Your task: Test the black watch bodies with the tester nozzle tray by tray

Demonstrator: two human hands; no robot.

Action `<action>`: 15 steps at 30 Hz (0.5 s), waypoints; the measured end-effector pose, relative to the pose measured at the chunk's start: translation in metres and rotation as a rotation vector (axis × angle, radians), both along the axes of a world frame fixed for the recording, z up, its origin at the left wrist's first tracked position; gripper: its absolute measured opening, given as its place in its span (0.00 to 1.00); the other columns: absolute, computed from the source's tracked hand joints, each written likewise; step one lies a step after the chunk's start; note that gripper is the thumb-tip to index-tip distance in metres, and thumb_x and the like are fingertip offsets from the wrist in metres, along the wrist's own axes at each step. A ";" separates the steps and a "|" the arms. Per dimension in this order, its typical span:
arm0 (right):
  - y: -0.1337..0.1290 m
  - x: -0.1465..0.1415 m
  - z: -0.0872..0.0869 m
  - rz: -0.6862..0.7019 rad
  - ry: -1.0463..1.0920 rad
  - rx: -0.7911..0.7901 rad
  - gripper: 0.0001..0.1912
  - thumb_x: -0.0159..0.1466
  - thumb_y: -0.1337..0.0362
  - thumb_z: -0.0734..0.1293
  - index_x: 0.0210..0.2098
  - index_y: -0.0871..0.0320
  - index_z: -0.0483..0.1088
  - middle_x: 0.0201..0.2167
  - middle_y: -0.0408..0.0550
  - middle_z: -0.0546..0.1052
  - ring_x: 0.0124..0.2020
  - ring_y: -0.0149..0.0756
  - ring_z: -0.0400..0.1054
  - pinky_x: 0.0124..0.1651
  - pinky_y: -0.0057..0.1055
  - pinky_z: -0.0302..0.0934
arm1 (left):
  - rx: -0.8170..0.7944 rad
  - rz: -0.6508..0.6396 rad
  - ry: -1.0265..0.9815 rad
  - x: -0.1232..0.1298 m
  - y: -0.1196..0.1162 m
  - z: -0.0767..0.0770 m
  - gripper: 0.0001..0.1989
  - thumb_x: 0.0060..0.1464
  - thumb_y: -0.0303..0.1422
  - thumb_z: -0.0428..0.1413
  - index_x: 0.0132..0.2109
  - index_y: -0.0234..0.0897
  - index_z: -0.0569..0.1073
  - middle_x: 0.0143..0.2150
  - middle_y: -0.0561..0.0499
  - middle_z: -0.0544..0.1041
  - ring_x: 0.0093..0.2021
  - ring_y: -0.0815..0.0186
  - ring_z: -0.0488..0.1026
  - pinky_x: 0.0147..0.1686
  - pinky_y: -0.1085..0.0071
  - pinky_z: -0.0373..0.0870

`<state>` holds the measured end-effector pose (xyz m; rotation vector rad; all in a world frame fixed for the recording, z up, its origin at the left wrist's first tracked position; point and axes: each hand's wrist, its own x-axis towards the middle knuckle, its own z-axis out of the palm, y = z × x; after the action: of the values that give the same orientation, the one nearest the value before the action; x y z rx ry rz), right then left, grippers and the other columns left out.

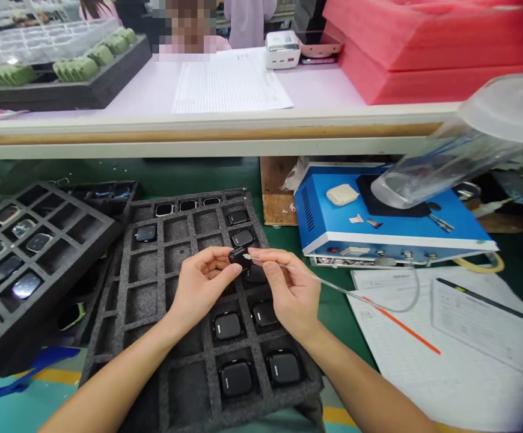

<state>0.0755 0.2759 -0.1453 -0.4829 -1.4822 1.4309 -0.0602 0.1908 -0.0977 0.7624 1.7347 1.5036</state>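
Head view, so look at your left hand (202,282): what is it pinching?

"You have a small black watch body (238,257) gripped between thumb and fingers, raised above the grey foam tray (139,300), not resting in a cell."

And your right hand (288,294)?

"You pinch a thin probe (333,285) between thumb and forefinger. Its bright metal tip sits at the right end of the watch body, though your fingers crowd the spot, so I cannot tell whether it touches."

Which way does everything lie?

"The watch body's long axis runs roughly left to right, sitting between your hands and just beside your right fingertips. The probe runs the other way out of your grip, towards the right and near, over the green worktop (333,319)."

Which hand is closer?

"Your left hand holds the body itself; your right stays just to its right, with only the probe's tip reaching it. Other black watch bodies (237,379) sit in the cells below your wrists."
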 end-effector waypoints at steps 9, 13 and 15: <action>0.001 0.001 -0.002 -0.008 -0.023 0.054 0.08 0.70 0.67 0.65 0.43 0.54 0.77 0.44 0.50 0.81 0.48 0.40 0.77 0.51 0.42 0.74 | 0.012 0.011 0.014 0.001 0.000 -0.001 0.12 0.46 0.30 0.68 0.40 0.34 0.81 0.34 0.50 0.83 0.34 0.68 0.78 0.36 0.75 0.77; 0.001 0.000 -0.003 -0.006 -0.030 0.043 0.08 0.70 0.67 0.65 0.44 0.54 0.77 0.44 0.50 0.81 0.48 0.41 0.76 0.51 0.43 0.74 | 0.010 0.006 0.013 0.001 -0.001 -0.001 0.11 0.46 0.30 0.68 0.40 0.35 0.81 0.35 0.51 0.83 0.34 0.69 0.78 0.36 0.77 0.76; 0.001 0.000 -0.003 -0.005 -0.028 0.039 0.08 0.70 0.67 0.65 0.44 0.54 0.77 0.44 0.50 0.81 0.48 0.41 0.76 0.51 0.43 0.74 | 0.010 0.001 0.016 0.001 -0.002 -0.002 0.11 0.47 0.30 0.68 0.40 0.35 0.81 0.35 0.51 0.83 0.35 0.69 0.78 0.36 0.77 0.76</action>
<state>0.0755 0.2773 -0.1483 -0.4835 -1.5280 1.3938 -0.0591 0.1891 -0.0995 0.7812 1.7411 1.5117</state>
